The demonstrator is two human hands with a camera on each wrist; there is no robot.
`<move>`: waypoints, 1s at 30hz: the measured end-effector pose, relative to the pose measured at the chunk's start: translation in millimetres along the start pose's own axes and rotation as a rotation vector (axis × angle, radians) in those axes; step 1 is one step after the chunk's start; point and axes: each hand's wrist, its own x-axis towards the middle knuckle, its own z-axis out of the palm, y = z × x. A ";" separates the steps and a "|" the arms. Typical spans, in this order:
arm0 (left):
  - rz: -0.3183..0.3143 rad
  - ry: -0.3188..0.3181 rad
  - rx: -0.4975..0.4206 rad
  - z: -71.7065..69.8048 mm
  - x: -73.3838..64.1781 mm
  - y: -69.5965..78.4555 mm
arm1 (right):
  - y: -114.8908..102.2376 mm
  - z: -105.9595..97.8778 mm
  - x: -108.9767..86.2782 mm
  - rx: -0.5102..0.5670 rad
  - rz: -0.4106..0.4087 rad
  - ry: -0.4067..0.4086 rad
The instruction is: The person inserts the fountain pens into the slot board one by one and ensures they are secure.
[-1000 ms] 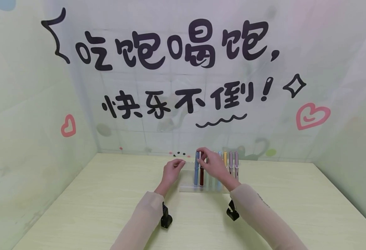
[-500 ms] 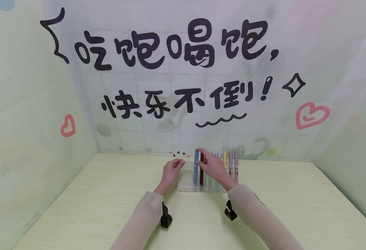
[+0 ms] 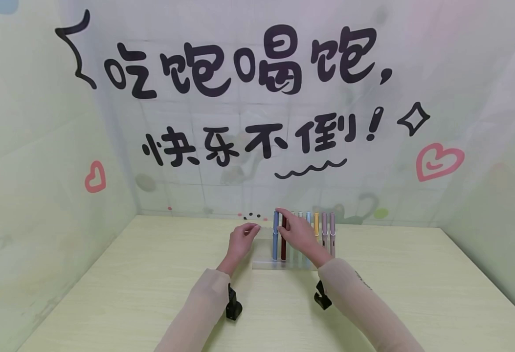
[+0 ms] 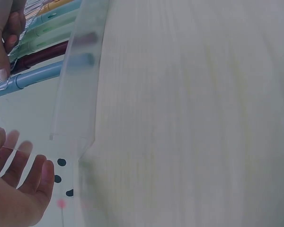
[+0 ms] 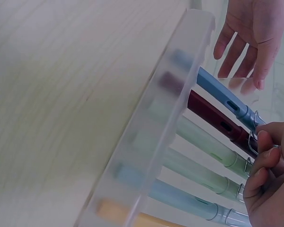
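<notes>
A clear pen rack (image 3: 262,265) stands on the table with a row of pens upright in it. My left hand (image 3: 241,242) pinches the rack's upper left edge; in the left wrist view, its fingers show through the clear panel. My right hand (image 3: 303,233) holds the cap end of the blue pen (image 3: 275,247), the leftmost one, between index finger and thumb. Beside it stands a dark red pen (image 3: 283,249), its cap partly covered by that hand. In the right wrist view, two pale green pens (image 5: 203,172) and a light blue pen (image 5: 182,198) follow.
To the right in the rack are a yellow pen (image 3: 316,224) and two mauve pens (image 3: 332,227). A printed cloth wall (image 3: 222,195) rises behind the table (image 3: 160,283). A black wrist camera (image 3: 234,305) hangs under the left sleeve, another under the right.
My right hand has shifted slightly left, its index finger now at the blue pen's top. The left hand has stayed in place on the rack.
</notes>
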 end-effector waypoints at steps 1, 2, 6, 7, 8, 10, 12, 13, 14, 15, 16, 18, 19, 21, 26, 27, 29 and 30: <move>0.001 0.000 -0.001 0.0 -0.1 0.0 | 0.0 -0.1 -0.2 0.001 0.001 -0.002; 0.001 -0.001 -0.002 0.0 -0.1 -0.1 | -0.2 0.0 -0.1 0.001 0.002 -0.002; 0.004 -0.001 -0.002 0.2 -0.5 -0.2 | -0.2 -0.6 -0.6 0.007 -0.001 -0.005; 0.004 -0.002 -0.002 0.2 -0.6 -0.2 | 0.0 -1.0 -0.9 0.009 -0.002 -0.004; 0.004 -0.002 -0.002 0.2 -0.7 -0.2 | 0.3 -1.5 -1.1 0.015 -0.001 -0.001; 0.004 -0.004 -0.003 0.3 -0.9 -0.3 | 1.4 -3.0 -2.2 0.027 -0.010 0.013; 0.004 -0.007 -0.003 0.3 -0.9 -0.4 | 3.3 -5.0 -3.7 0.043 -0.024 0.035; 0.005 -0.006 0.001 0.3 -0.9 -0.4 | 4.6 -6.2 -4.5 0.051 -0.033 0.048; 0.004 -0.005 0.003 0.3 -0.9 -0.2 | 5.9 -7.7 -5.6 0.061 -0.047 0.060; 0.002 -0.005 0.005 0.3 -0.9 -0.1 | 7.5 -9.2 -6.8 0.069 -0.059 0.072; 0.001 -0.005 0.008 0.3 -0.8 0.2 | 8.6 -11.1 -8.2 0.084 -0.074 0.083; -0.005 -0.006 0.010 -0.1 -1.0 1.1 | 12.3 -14.5 -10.9 0.094 -0.101 0.100; -0.010 -0.009 0.010 -0.4 -1.4 1.8 | 14.3 -16.3 -12.2 0.098 -0.111 0.107; -0.018 -0.021 0.007 -1.2 -2.0 2.6 | 18.8 -20.1 -15.3 0.123 -0.133 0.113; -0.020 -0.060 0.021 -4.7 -2.7 2.9 | 29.6 -34.2 -24.9 0.130 -0.132 0.107; -0.010 -0.068 0.036 -5.9 -3.1 3.7 | 32.1 -37.3 -27.0 0.121 -0.127 0.106; 0.031 -0.081 0.083 -9.1 -3.9 5.8 | 37.0 -43.9 -31.1 0.089 -0.121 0.119; 0.061 -0.088 0.116 -10.9 -4.3 7.2 | 40.0 -47.3 -33.1 0.078 -0.119 0.126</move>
